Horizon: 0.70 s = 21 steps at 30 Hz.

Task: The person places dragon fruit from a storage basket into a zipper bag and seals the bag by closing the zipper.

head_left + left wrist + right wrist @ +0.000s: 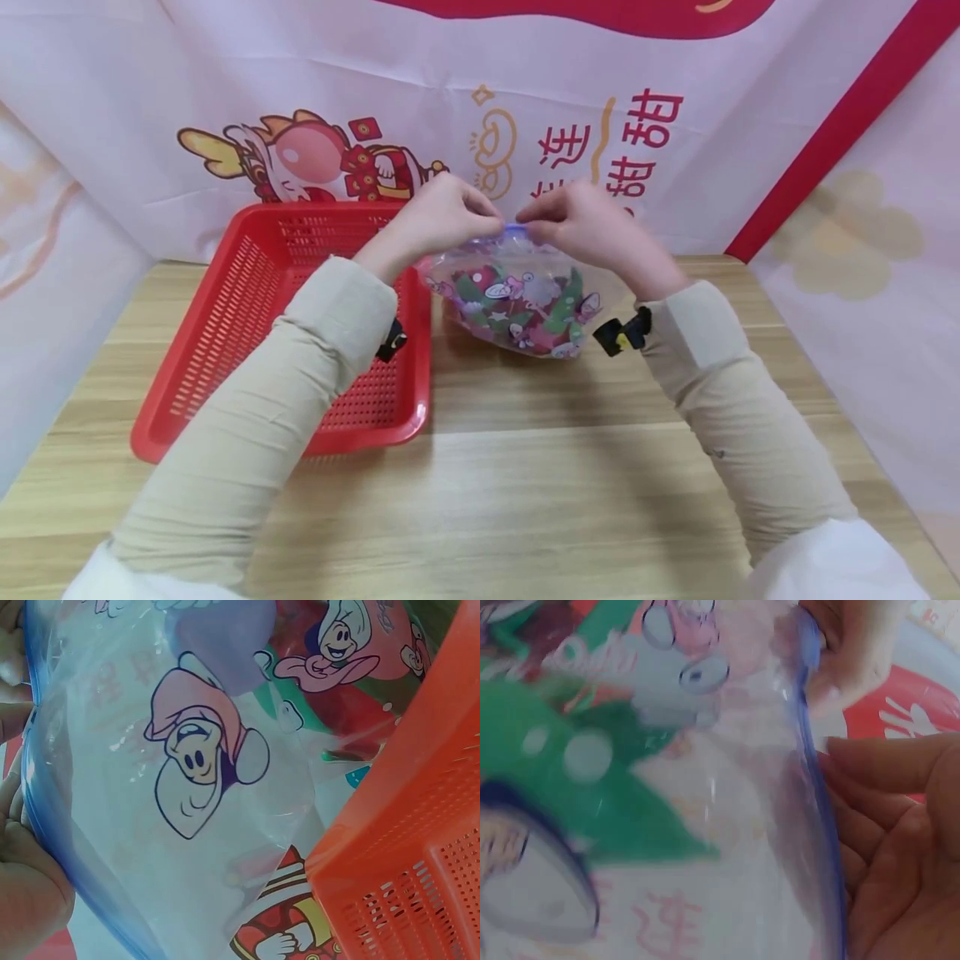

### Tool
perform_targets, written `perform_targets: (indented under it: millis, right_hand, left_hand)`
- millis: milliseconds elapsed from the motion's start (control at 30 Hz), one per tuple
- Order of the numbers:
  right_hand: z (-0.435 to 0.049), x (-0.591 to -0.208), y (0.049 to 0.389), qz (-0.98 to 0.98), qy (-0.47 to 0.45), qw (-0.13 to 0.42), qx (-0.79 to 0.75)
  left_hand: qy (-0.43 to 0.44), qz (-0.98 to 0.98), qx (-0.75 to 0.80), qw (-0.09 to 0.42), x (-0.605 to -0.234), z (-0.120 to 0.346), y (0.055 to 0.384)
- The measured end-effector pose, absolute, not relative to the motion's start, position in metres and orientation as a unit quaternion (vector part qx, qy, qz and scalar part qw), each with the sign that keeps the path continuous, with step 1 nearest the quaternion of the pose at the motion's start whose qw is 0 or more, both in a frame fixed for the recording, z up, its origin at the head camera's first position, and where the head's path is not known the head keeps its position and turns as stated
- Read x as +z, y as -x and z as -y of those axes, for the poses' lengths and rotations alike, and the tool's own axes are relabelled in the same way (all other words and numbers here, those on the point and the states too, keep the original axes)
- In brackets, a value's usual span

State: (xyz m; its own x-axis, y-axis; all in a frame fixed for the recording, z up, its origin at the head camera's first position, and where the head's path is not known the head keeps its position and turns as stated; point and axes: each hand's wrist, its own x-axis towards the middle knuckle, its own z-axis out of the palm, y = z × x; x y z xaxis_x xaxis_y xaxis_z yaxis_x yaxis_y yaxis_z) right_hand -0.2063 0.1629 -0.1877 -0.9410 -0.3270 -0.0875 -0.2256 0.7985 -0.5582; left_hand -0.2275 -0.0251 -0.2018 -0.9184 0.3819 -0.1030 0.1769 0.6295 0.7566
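A clear zip bag (pixel 517 296) printed with pink cartoon figures stands upright on the table, just right of the red basket. Red and green pieces show through its plastic; their kind cannot be told. Along the top edge runs a blue zip strip (pixel 821 787). My left hand (pixel 450 215) pinches this strip near the middle of the bag's mouth. Close beside it, my right hand (pixel 581 223) holds the strip between thumb and fingers, the fingertips partly hidden behind the edge. In the left wrist view, the left hand (pixel 30 892) lies against the blue strip.
The red plastic basket (pixel 420 400) with slotted walls stands at the left, under my left forearm. Its visible floor is bare mesh. Behind the wooden table (pixel 480 508) hangs a printed white cloth (pixel 360 75), with more cloth at both sides.
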Motion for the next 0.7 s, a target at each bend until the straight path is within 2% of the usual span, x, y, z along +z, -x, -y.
perform_targets:
  millis: [133,333,700]
  right_hand:
    - [-0.159,-0.195,0.211,-0.931,0.138,0.128,-0.314]
    - [-0.166,-0.202,0.214,-0.915,0.109,0.167,-0.350]
    - [-0.174,-0.203,0.214,-0.916,0.108,0.167,-0.349]
  left_hand:
    - [-0.156,-0.888,0.399,0.165,-0.199,0.028,0.225]
    - [-0.208,-0.879,0.371,0.216,-0.199,0.031,0.225]
    - [-0.182,-0.891,0.362,0.204,-0.201,0.028,0.225]
